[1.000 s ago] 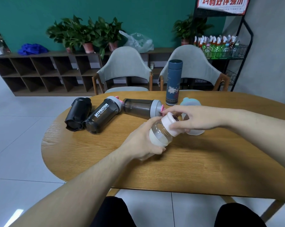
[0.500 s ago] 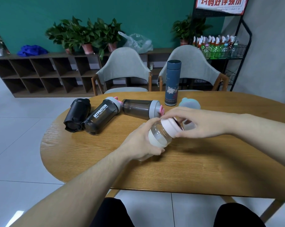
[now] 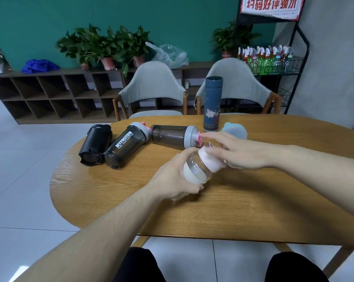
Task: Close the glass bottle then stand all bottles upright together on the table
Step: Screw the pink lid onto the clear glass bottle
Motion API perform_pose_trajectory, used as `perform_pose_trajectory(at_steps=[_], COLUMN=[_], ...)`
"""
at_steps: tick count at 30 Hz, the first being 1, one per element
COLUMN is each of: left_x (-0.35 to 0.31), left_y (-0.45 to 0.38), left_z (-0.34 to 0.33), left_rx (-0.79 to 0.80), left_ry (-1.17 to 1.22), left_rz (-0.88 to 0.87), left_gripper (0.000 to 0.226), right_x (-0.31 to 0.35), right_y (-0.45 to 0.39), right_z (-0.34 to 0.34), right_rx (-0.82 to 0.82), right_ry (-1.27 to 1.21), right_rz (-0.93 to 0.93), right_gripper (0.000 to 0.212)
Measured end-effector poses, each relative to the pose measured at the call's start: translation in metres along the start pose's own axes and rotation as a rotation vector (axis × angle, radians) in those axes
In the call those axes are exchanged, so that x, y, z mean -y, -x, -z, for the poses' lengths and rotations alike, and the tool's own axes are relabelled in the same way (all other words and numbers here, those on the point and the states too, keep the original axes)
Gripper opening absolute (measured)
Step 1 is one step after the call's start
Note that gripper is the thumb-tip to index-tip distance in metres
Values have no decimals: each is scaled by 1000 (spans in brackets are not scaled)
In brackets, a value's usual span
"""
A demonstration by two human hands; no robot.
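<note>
Glass bottle (image 3: 194,166) held tilted above the near table (image 3: 253,200), left hand (image 3: 173,180) wrapped round its body. Right hand (image 3: 236,152), fingers loosely spread, rests on the pink cap (image 3: 209,160). Recommend regripping and twisting until firm, body held steady.

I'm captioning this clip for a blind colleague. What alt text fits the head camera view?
Over a round wooden table, the left hand holds a tilted glass bottle while the right hand works its pink cap. Behind lie three dark shaker bottles on their sides, with a blue flask standing upright.
</note>
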State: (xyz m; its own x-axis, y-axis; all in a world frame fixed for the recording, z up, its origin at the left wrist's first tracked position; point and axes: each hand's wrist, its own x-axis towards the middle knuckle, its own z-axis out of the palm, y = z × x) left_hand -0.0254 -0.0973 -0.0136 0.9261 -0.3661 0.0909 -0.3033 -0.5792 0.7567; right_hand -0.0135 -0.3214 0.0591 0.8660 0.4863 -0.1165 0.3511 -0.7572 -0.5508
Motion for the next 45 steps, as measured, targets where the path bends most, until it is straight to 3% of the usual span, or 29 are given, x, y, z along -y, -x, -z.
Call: perform_pose_trajectory(at_steps=[3,6,11,16,17,19,22,24,28,34,37,38,40,43,45], left_x=[1,0,0,-1,-1,-1,-2,-5,-12,-14,-12,-11,-9,-7,-8], left_y=[0,-1,0,0,1,2,4,5,8,9,8,8,8,8,7], left_z=[0,1,1,0,1,2,4,6,7,5,3,3,3,5,6], left_rx=[-5,-2,-2,13,9,1,-9,-15,-8,-6,-16,-18,-24,-30,-16], left_ry=[-18,-23,3,22,32,70,93,110,88,103,100,111,128,134,135], left_rz=[-14,-15,-19,-25,-26,-14,-1,10,24,16,-7,-3,4,5,10], left_gripper=[95,95,91,86,86,85,86,85,86,86,86,85,86,86,85], right_x=[-12,-18,-3,11,10,1,-15,-21,-12,9,18,18,13,-2,-7], right_y=[14,11,-8,-20,-17,-5,8,8,3,-22,-28,-25,-13,1,3], right_z=[5,3,-13,-16,-14,-9,2,2,-2,-22,-20,-17,-12,-1,0], right_rx=[3,7,-70,-72,-94,-143,-101,-39,-53,-136,-83,-75,-113,-89,-79], right_ry=[305,363,149,-68,-86,-16,380,511,474,123,-23,-60,-20,411,515], right_rz=[267,308,49,-310,-277,-29,373,430,361,-13,-256,-252,-31,391,527], right_gripper=[58,52,45,71,68,57,65,62,50,39,59,60,55,60,57])
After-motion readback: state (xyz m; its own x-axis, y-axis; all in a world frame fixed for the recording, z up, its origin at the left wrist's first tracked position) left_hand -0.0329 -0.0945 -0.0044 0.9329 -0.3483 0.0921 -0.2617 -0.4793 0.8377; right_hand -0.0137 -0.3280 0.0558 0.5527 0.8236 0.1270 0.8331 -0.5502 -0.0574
